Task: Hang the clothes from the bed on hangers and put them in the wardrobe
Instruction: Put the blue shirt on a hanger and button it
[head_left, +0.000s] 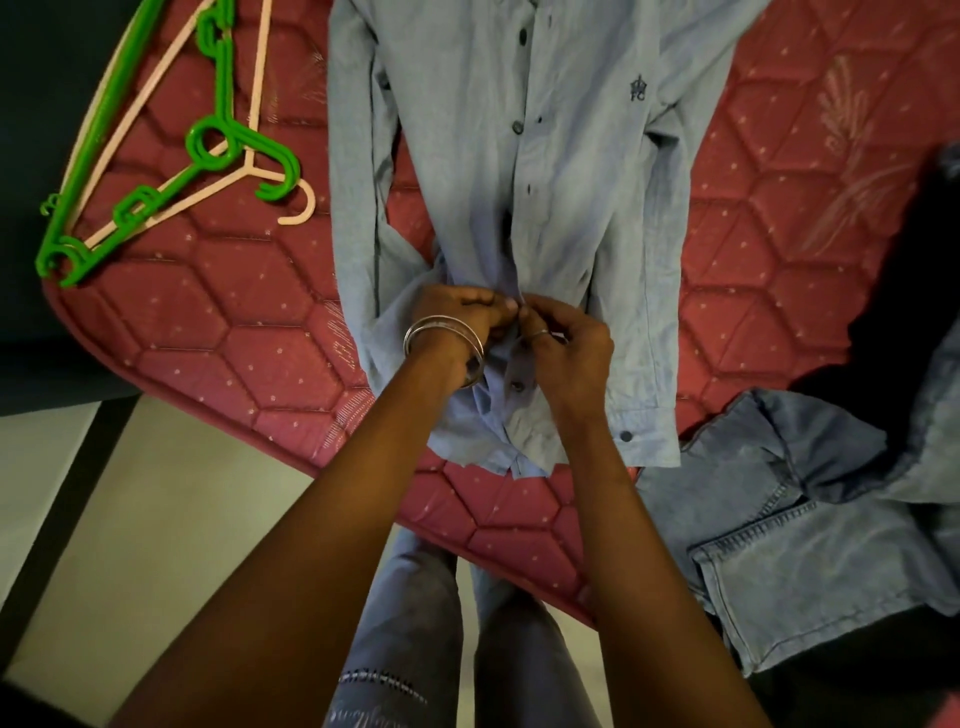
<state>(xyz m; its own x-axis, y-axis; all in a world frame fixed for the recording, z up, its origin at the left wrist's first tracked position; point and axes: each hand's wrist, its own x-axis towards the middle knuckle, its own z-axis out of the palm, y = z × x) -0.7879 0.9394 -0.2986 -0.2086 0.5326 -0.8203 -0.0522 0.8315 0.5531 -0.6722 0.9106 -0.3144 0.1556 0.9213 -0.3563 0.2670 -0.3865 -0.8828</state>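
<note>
A light blue button-up shirt (545, 156) lies flat on the red quilted mattress (218, 322), its hem toward me. My left hand (457, 317) and my right hand (566, 348) meet at the shirt's front placket near the hem, both pinching the fabric at a button. A green hanger (213, 135) and a pale pink hanger (171, 197) lie crossed on the mattress at the upper left, well away from my hands. Blue jeans (800, 545) lie crumpled at the lower right.
A dark garment (914, 291) lies at the right edge of the mattress. The mattress corner points toward me, with pale floor (145, 519) to its left. My legs (415, 623) stand against the mattress edge below the shirt.
</note>
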